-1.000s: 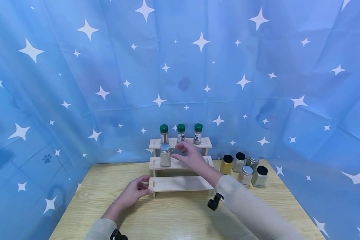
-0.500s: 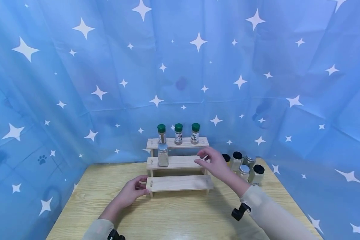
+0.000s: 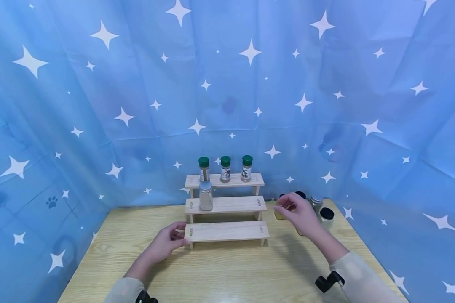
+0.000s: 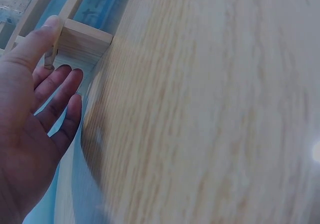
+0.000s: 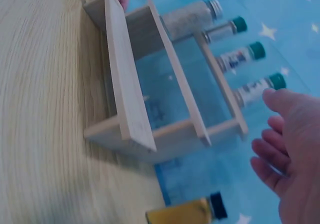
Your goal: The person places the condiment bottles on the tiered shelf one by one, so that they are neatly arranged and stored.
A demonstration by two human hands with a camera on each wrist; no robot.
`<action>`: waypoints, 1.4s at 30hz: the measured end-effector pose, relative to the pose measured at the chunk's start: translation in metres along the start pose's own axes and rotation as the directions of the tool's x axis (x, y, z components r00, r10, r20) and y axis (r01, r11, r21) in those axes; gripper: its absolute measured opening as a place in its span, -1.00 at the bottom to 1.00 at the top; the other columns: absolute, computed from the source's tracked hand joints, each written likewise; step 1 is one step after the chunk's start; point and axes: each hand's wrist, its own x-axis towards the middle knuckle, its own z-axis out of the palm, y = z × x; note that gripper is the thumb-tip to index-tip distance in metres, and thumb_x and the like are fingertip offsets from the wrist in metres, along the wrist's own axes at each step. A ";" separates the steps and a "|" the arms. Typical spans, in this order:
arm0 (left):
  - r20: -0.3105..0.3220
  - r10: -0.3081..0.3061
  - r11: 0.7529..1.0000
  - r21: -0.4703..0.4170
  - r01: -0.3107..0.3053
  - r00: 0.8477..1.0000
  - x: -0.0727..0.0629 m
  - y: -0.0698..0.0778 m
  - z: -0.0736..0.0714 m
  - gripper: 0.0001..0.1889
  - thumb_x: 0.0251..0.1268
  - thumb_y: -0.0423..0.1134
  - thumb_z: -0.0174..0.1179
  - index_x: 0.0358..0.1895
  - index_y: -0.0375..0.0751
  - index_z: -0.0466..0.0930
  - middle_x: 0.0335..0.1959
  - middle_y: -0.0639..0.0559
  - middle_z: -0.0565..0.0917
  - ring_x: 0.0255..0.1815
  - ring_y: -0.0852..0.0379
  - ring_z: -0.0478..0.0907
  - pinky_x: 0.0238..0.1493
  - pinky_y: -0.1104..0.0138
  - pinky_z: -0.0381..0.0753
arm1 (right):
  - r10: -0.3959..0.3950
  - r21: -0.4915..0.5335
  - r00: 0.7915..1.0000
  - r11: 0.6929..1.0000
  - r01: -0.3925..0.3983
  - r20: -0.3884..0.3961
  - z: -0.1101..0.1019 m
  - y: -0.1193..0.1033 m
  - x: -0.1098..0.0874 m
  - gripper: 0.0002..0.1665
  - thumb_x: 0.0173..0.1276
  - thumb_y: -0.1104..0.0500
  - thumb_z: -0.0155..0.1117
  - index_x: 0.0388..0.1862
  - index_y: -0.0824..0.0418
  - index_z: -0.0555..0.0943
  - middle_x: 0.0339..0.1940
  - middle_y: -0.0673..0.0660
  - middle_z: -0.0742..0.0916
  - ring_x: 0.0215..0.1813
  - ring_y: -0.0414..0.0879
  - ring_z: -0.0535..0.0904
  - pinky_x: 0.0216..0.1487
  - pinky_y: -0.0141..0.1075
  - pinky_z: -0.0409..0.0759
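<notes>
A three-step wooden rack (image 3: 227, 231) stands on the table. At the left end of its lowest step, my left hand (image 3: 167, 243) grips the board, thumb on top and fingers at the side and below, as the left wrist view shows. My right hand (image 3: 298, 213) hovers over the jars right of the rack, fingers loosely bent and holding nothing. Nearest to it is a jar of yellow powder (image 3: 279, 215), seen with its black lid (image 5: 218, 205) in the right wrist view. A silver-lidded spice jar (image 3: 206, 200) occupies the middle step's left end.
Three green-capped spice bottles (image 3: 225, 171) line the top step. Partly behind my right hand are a silver-lidded jar (image 3: 316, 204) and a black-lidded jar (image 3: 327, 215). A blue star-patterned curtain (image 3: 227, 84) hangs behind the wooden table (image 3: 220, 273).
My right hand has moved from beside the silver-lidded jar on the middle step rightward to the group of jars. The left hand stays at the rack's lowest step.
</notes>
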 end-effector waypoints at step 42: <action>-0.005 -0.017 0.999 -0.029 0.017 1.000 0.000 0.000 0.000 -0.30 0.43 -0.18 0.56 0.54 -0.30 0.51 0.34 -0.18 0.67 0.14 -0.05 0.71 0.08 0.17 0.75 | 0.113 -0.262 0.990 0.956 -0.131 -0.085 -0.054 0.071 -0.048 -0.44 0.55 0.17 0.54 0.34 0.43 0.57 0.14 0.39 0.62 -0.18 0.03 0.63 -0.38 -0.31 0.63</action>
